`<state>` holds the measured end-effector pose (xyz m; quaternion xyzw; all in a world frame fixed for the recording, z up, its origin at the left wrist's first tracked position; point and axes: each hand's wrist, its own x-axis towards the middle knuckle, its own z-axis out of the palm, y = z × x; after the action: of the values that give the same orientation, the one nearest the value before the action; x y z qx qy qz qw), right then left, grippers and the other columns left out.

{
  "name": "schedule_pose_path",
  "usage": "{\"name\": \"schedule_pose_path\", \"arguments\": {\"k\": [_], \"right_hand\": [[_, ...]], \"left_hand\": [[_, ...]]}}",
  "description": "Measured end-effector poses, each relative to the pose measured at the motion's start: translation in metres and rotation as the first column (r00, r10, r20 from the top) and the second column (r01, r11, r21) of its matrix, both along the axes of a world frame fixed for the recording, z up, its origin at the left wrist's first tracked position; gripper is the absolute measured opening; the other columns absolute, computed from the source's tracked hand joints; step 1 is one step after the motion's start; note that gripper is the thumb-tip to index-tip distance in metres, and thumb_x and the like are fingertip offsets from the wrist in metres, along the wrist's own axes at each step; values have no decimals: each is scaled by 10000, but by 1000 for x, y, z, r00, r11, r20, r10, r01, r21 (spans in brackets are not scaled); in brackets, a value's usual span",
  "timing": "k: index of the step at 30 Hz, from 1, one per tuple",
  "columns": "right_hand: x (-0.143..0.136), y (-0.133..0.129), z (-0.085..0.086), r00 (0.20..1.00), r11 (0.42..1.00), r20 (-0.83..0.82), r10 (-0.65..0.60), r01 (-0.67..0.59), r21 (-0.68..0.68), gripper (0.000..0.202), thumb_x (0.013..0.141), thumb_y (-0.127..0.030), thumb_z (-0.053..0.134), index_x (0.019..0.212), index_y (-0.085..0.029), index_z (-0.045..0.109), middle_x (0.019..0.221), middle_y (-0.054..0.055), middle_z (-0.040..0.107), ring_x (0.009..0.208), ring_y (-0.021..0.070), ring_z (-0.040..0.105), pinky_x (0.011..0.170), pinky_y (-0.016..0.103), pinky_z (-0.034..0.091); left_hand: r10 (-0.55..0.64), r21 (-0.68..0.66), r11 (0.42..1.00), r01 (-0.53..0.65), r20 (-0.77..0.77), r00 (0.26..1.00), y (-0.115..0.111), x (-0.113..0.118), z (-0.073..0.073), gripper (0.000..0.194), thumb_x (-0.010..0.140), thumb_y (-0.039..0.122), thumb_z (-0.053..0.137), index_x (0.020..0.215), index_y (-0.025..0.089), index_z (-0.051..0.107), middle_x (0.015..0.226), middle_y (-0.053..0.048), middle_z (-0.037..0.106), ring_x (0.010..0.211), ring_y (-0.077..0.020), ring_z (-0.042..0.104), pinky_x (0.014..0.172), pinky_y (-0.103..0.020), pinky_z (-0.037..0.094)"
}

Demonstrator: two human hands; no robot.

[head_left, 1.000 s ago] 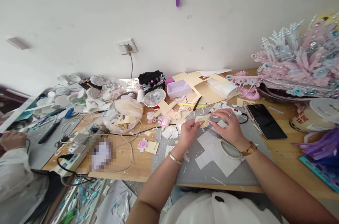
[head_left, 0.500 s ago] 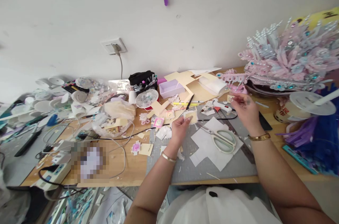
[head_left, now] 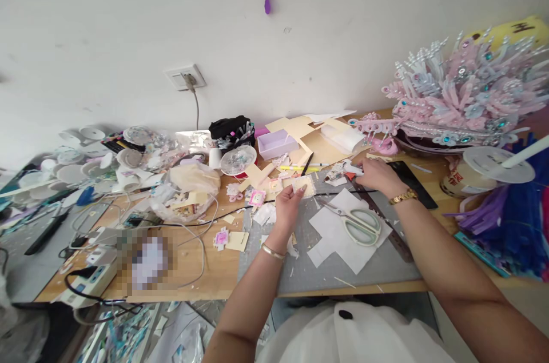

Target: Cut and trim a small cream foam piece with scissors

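My left hand [head_left: 288, 207] pinches a small cream card piece [head_left: 305, 184] with a fluffy pale border between thumb and fingers, just above the grey cutting mat [head_left: 300, 271]. My right hand [head_left: 381, 175] is closed over a white hot glue gun [head_left: 351, 168] with an orange-red trigger; most of the gun is hidden beneath the fingers. Pale-handled scissors [head_left: 363, 226] lie on a white paper cutout [head_left: 328, 226] between my forearms. Left of my left hand are small pink-framed decorated pieces [head_left: 257, 198].
A lilac box [head_left: 278, 144], cream card sheets [head_left: 295, 126] and a yellow marker [head_left: 300, 168] lie behind the hands. At right stand a pink beaded headdress [head_left: 463, 106] and a lidded drink cup [head_left: 467, 180]. Cables and a power strip [head_left: 94, 277] lie at left.
My right hand has moved down and left from above the table onto the glue gun, uncovering a dark flat object beside it. My left hand keeps the card piece nearly in place.
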<state>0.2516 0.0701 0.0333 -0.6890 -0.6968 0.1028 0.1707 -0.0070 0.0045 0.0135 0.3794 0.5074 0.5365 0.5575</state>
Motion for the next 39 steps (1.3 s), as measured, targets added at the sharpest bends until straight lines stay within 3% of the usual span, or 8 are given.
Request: {"name": "schedule_pose_path", "arguments": {"k": [4,11,15,18,21,25,30,39], "right_hand": [[-5,0,1,1000,999,5,-29,29,-31,231,676,-105,693,890,-164,754,931,196,791,972,376,732,844,416,519],[3,-21,12,986,994,-141,-84,93,59,378,804,-242,620,1168,-146,649,1131,192,751,983,347,724,805,400,547],[-1,-39,18,925,988,-380,3,57,146,415,786,-350,638,1166,-185,626,1185,136,742,1002,310,714,827,382,554],[-11,-53,23,841,987,-532,98,-13,161,339,765,-385,646,1060,-219,646,1053,86,769,961,299,699,820,371,537],[-24,-61,25,881,995,-472,27,23,98,405,712,-484,704,1012,-220,642,915,82,761,842,311,694,726,373,529],[-37,-63,20,947,969,-305,-100,162,186,472,669,-539,750,1005,-219,661,923,138,769,900,381,708,726,404,517],[-42,-63,12,982,956,-172,-83,127,265,488,711,-589,730,1022,-218,670,885,146,778,857,383,722,658,385,503],[-51,-64,9,993,953,-65,-99,114,280,457,795,-579,646,1012,-179,692,812,136,771,756,337,719,625,362,485]], "left_hand": [[48,-4,999,-48,-68,997,1,-2,2,507,605,621,833,798,167,712,640,31,581,627,-116,427,643,-273,370],[-2,29,1000,5,-102,995,-1,1,-4,472,660,630,807,751,188,669,641,20,582,687,-146,490,646,-272,388],[-26,6,1000,27,-119,993,-2,4,-7,484,670,644,794,729,182,663,617,22,556,665,-140,480,626,-266,384],[-45,1,999,45,-130,990,-4,6,-8,495,669,650,794,752,175,684,636,14,574,670,-142,488,626,-268,398],[-52,-3,999,52,-131,990,-5,8,-8,492,669,647,797,786,177,708,659,3,607,688,-154,515,642,-278,428],[-73,33,997,75,-63,995,-7,10,-6,491,668,616,812,893,184,751,740,-13,683,710,-164,557,701,-301,476],[-69,72,995,71,-20,997,-10,11,0,495,683,565,822,1007,192,787,904,-37,760,755,-164,595,760,-304,485],[-57,40,998,56,25,998,-11,13,4,451,652,542,851,890,164,796,820,-42,745,683,-143,563,667,-268,441]]}}
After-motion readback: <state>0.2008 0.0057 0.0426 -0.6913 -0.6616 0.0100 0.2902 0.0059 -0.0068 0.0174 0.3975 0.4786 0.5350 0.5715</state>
